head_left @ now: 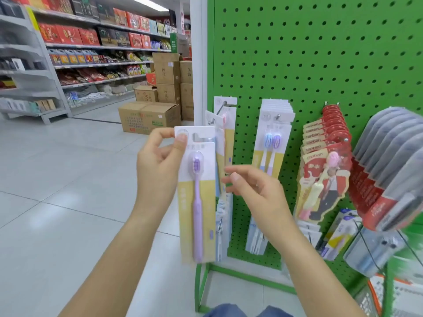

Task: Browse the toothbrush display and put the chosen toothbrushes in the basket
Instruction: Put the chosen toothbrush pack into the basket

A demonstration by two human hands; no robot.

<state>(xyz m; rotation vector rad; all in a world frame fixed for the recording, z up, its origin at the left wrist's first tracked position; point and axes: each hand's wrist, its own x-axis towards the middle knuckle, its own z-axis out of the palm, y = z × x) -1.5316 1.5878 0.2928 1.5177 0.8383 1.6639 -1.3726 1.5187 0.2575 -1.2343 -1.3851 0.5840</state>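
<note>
Toothbrush pack (pixel 198 197), judged light, thin and easily bent, is being pinched at its stiffer top corner, at about eleven o'clock, by the left hand (pixel 160 161), while the right hand (pixel 249 186), fingers loosely curled, is being held empty at its three o'clock edge.

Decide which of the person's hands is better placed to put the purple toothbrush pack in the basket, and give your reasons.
Left. The left hand already pinches the top of the purple toothbrush's white-and-yellow card pack; the right hand only touches its edge. No basket is in view.
</note>
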